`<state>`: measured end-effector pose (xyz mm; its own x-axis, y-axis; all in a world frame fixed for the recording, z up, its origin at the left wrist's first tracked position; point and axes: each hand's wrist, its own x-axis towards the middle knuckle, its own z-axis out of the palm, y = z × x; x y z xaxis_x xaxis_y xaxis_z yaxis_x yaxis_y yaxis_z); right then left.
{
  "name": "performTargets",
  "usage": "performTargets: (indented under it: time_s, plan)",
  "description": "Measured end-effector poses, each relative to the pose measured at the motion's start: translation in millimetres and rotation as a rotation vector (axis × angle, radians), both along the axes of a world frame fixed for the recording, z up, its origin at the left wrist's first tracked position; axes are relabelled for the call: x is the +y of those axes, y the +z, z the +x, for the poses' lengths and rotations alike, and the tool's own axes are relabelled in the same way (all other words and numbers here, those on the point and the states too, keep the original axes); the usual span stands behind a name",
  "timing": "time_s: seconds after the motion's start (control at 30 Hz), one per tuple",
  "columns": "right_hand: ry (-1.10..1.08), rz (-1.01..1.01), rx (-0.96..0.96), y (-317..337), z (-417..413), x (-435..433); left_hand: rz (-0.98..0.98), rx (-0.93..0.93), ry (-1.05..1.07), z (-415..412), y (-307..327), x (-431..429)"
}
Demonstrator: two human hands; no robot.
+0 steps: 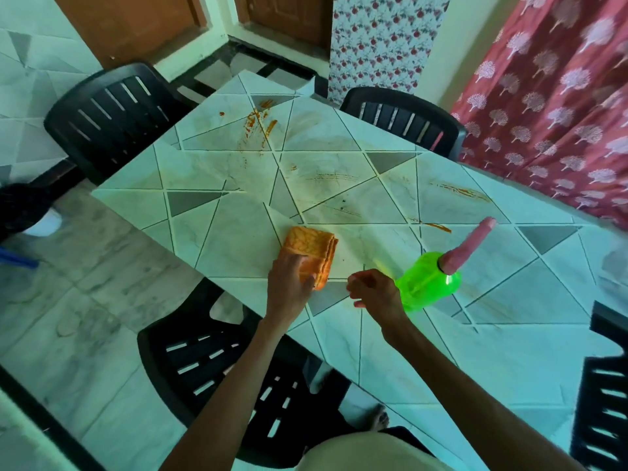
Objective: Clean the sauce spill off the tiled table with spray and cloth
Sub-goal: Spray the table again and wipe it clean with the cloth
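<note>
Your left hand (289,278) is covering part of the cloth (311,246) beneath it; your right hand (375,294) is hiding the blurred spray bottle's (430,283) base beyond it.

A table (509,368) tiled in pale, marbled triangles, with a few grey ones set among them, was seen from above. Orange-red sauce (258,125) was smeared most thickly near the far corner. Thinner streaks (458,191) were drawn across the middle and towards the right edge. A folded orange cloth (312,248) was laid near the near-left edge. Just to its right, apart from it, a green bottle (428,283) with a pink head was blurred; whether it stood flat could not be told.
</note>
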<state>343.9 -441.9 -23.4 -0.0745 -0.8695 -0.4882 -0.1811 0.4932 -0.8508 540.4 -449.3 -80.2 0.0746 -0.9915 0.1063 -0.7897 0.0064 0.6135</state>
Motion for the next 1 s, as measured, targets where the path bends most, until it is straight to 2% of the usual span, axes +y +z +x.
performTargets:
  time_s: [0.1, 0.2, 0.3, 0.4, 0.47, 0.57, 0.7, 0.9, 1.0]
  plan:
    - [-0.031, 0.049, 0.087, 15.8, -31.6, 31.6, -0.008, -0.019, -0.092, -17.9, -0.1, 4.5]
    - [-0.163, -0.021, 0.373, 31.0, -61.7, 52.4, -0.008, 0.051, -0.119, -45.1, 9.7, 5.1]
    - [-0.369, -0.183, 0.552, 45.9, -84.9, 62.4, 0.053, 0.053, -0.242, -75.3, 13.2, 5.4]
    - [-0.441, -0.441, 0.595, 50.6, -100.2, 53.8, 0.248, -0.103, -0.344, -101.1, -1.1, 5.1]
    - [-0.378, -0.591, 0.575, 53.4, -107.7, 39.7, 0.367, -0.252, -0.401, -112.9, -17.1, 9.4]
    - [-0.219, -0.723, 0.505, 57.0, -108.7, 14.9, 0.398, -0.381, -0.412, -119.7, -34.7, 19.8]
    - [-0.093, -0.665, 0.308, 64.5, -106.9, -0.5, 0.404, -0.39, -0.378, -123.4, -32.5, 27.6]
    - [-0.196, -0.669, 0.175, 71.6, -120.9, -3.3, 0.443, -0.388, -0.341, -131.3, -29.1, 28.2]
    - [-0.351, -0.683, -0.056, 75.5, -141.2, -7.2, 0.5, -0.314, -0.25, -141.3, -27.1, 21.7]
